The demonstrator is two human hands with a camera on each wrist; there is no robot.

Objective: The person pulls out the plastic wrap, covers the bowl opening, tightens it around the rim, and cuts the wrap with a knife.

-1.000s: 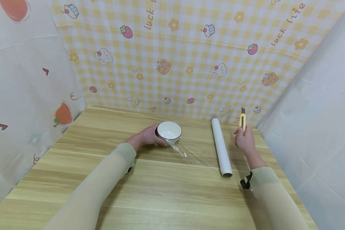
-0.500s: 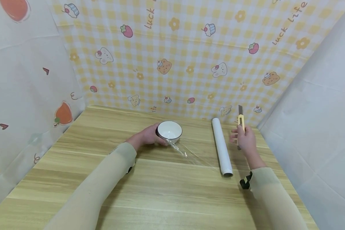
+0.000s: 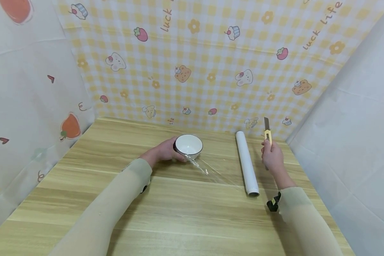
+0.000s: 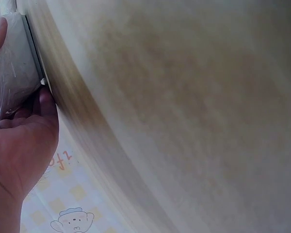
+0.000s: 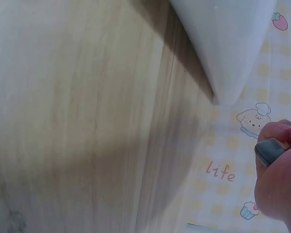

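A small white bowl with a dark rim stands on the wooden table. My left hand grips its left side; the left wrist view shows the bowl held between thumb and fingers. A clear sheet of cling film stretches from the bowl to a white roll lying on the table to its right. Right of the roll, my right hand grips a yellow utility knife upright, blade out and pointing up. In the right wrist view the roll shows above the knuckles.
Patterned cloth walls close the table in at the back and left; a plain white wall stands on the right. A bare stretch of wood runs along the table's front.
My right hand shifted the knife slightly left and regripped it: its fingers were spread half a second ago and are now closed round the handle. Left hand, bowl and roll stayed put.
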